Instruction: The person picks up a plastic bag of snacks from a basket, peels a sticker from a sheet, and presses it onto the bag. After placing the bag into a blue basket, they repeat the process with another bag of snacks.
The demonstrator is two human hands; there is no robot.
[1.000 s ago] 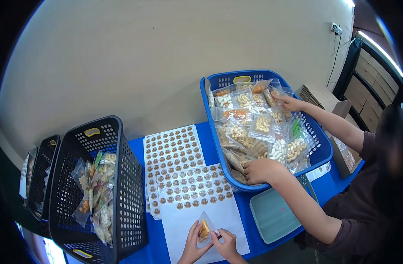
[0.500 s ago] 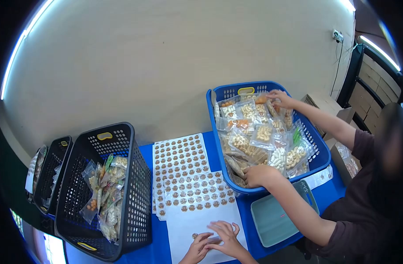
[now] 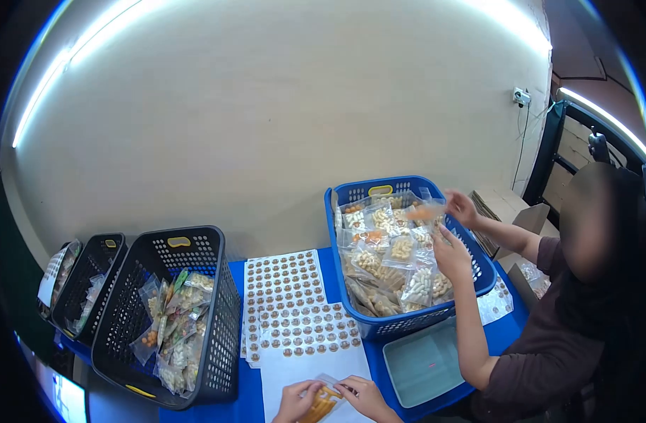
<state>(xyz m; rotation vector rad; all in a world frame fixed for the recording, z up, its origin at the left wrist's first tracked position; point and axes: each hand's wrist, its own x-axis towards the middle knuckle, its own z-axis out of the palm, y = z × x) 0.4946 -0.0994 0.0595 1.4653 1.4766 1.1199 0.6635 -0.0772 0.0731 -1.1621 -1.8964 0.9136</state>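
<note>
At the bottom centre, my left hand (image 3: 297, 401) and my right hand (image 3: 369, 398) each pinch an edge of a small clear bag (image 3: 323, 405) with yellow-orange pieces inside. Both hands are over the blank lower part of a white sheet (image 3: 281, 381). Just beyond them lie sticker sheets (image 3: 284, 282) with rows of round brown labels. A black basket (image 3: 228, 310) holding filled bags is to the left, and a blue basket (image 3: 400, 326) full of snack bags is to the right.
A co-worker (image 3: 549, 317) at the right holds a bag of orange pieces (image 3: 425, 211) above the blue basket. A pale green tray (image 3: 423, 366) sits in front of that basket. Smaller black baskets (image 3: 90, 282) stand at the far left, and a blue cloth (image 3: 249, 388) covers the table.
A bag of yellow-orange pieces now shows clearly between my hands. The co-worker's hands have risen from the blue basket with a bag. The camera view has tilted up.
</note>
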